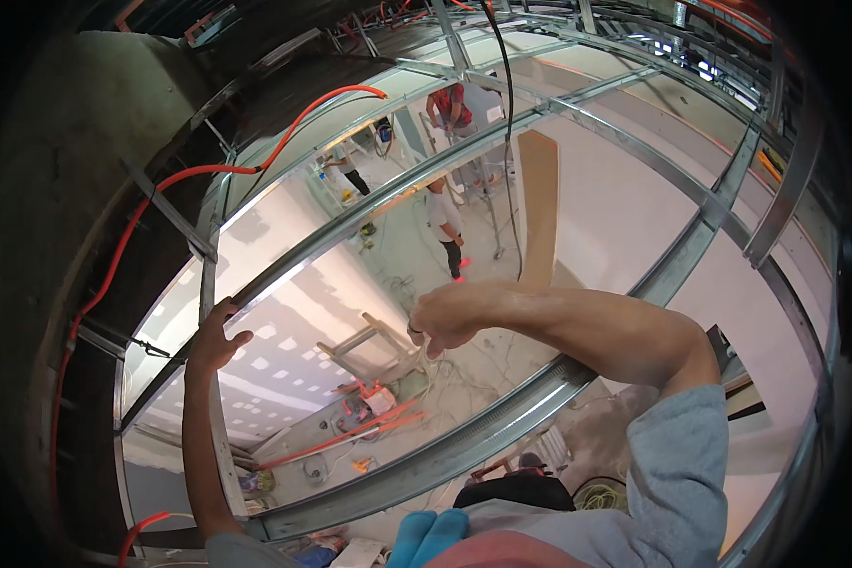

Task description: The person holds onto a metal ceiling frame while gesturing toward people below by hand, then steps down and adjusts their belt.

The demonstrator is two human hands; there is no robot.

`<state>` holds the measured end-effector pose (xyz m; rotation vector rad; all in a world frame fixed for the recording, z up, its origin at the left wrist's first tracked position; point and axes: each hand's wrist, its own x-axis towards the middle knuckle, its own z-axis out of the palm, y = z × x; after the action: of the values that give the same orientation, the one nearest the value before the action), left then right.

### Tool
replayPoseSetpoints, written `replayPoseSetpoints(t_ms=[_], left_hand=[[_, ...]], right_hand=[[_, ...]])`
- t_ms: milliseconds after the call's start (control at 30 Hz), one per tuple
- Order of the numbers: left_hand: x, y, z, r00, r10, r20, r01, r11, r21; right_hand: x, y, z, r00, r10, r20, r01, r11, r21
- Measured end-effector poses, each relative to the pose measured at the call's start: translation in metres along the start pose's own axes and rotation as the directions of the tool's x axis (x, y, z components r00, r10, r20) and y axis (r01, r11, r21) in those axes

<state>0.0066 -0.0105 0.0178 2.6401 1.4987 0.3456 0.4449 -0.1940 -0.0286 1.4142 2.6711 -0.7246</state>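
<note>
My left hand (pixel 216 341) is at the left end of a long silvery metal ceiling channel (pixel 350 216). Its fingertips touch the channel, and the thumb stands out apart. My right hand (pixel 448 317) is raised in the middle, bent at the wrist, with its fingers curled down and together. A dark ring is on one finger. Whatever those fingers may hold is too hidden to make out. Closer to my body, a second wide metal channel (pixel 483 431) runs below my right forearm. Upright beside my left forearm stands a metal stud (pixel 220 426).
An orange conduit (pixel 118 256) snakes along the left framing. From above hangs a black cable (pixel 508 114). Through the grid, far below, show a person in white (pixel 443 222), another in red (pixel 450 106), a wooden frame (pixel 369 341), and red tools (pixel 374 399) on the floor.
</note>
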Motion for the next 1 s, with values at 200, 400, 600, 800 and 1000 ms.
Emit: replayPoseSetpoints(t_ms=[200, 400, 600, 800, 1000], left_hand=[[0.002, 0.018, -0.001, 1.0, 0.016, 0.013, -0.016, 1.0, -0.019], [0.0, 0.017, 0.0, 0.997, 0.067, -0.049, -0.064, 0.995, 0.073], [0.0, 0.023, -0.002, 0.996, 0.07, -0.049, -0.066, 0.995, 0.077], [-0.003, 0.018, -0.001, 0.996, 0.046, -0.081, -0.043, 0.998, 0.042], [-0.002, 0.014, 0.001, 0.998, -0.023, -0.057, 0.027, 0.997, 0.066]], right_hand=[[-0.008, -0.008, -0.006, 0.999, 0.005, 0.039, -0.004, 0.999, -0.032], [-0.002, -0.004, -0.001, 0.998, -0.043, 0.036, 0.044, 0.998, -0.04], [-0.003, -0.004, 0.001, 0.999, -0.023, 0.029, 0.024, 0.999, -0.036], [-0.002, -0.008, 0.0, 0.999, -0.031, 0.044, 0.032, 0.999, -0.028], [-0.003, -0.01, 0.0, 0.996, -0.085, 0.027, 0.085, 0.996, -0.022]])
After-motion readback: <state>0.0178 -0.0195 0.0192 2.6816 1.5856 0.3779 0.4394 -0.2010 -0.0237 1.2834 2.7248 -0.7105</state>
